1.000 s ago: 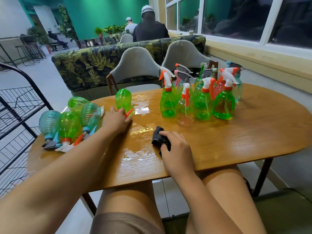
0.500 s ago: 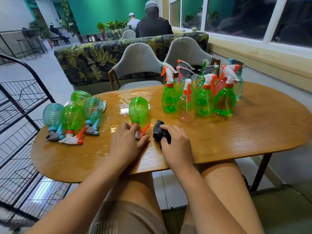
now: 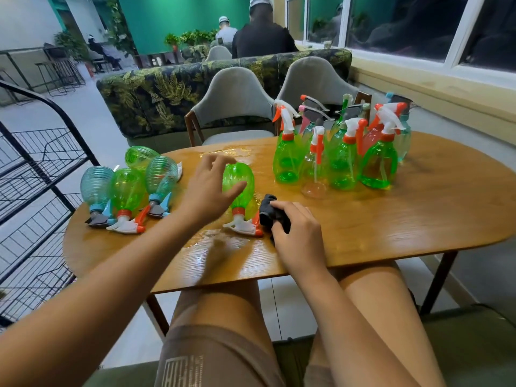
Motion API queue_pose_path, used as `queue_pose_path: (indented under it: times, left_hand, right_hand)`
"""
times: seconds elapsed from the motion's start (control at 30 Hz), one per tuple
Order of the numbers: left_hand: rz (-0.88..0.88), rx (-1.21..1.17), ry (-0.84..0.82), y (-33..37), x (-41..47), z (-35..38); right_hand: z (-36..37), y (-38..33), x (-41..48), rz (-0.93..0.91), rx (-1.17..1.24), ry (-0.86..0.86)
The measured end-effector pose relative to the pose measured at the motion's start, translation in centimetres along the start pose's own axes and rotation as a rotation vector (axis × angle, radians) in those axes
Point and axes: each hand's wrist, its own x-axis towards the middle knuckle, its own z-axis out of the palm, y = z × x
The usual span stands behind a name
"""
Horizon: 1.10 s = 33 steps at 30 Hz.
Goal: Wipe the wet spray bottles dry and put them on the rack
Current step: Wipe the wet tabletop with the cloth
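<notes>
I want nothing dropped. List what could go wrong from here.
The green plastic spray bottle lying on its side rests on wet-looking wood; it may roll or slip as the spread left hand grips it. Water on the oval wooden table could re-wet bottles wiped with the black cloth in the right hand.

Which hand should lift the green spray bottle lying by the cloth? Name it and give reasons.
Left. The left hand is spread open over the lying green spray bottle, thumb across its body. The right hand is busy gripping the black cloth beside the bottle's trigger head.
</notes>
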Motion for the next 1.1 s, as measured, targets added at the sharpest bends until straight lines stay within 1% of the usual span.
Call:
queue_pose_path:
  times: [0.2,0.27,0.33,0.5,0.67,0.8,0.93,1.1]
  left_hand:
    - [-0.061,-0.070,-0.362,-2.2,4.9,0.1]
    - [-0.091,-0.146,-0.441,-2.8,5.3,0.4]
    - [-0.093,-0.223,-0.472,-3.0,5.4,0.7]
    - [-0.094,-0.296,-0.429,-3.2,5.0,1.2]
    - [-0.077,-0.297,-0.370,-2.9,4.3,1.6]
    - [-0.102,-0.284,-0.351,-2.6,3.9,1.7]
    - [-0.115,-0.267,-0.312,-2.3,3.7,2.0]
    - [-0.139,-0.235,-0.313,-1.8,3.9,1.9]
  right_hand:
    - [-0.2,-0.2,0.1,-0.004,0.010,-0.005]
    - [-0.2,-0.4,0.1,-0.030,0.010,-0.018]
    - [0.0,-0.4,0.2,-0.047,0.004,-0.039]
    - [0.7,-0.3,0.3,-0.050,-0.037,-0.105]
    - [1.5,-0.4,0.7,-0.025,-0.126,-0.193]
    - [1.4,-1.0,0.0,-0.029,-0.184,-0.171]
    - [2.1,-2.2,-1.6,-0.109,-0.194,-0.166]
    - [4.1,-3.8,-2.0,-0.178,-0.191,-0.162]
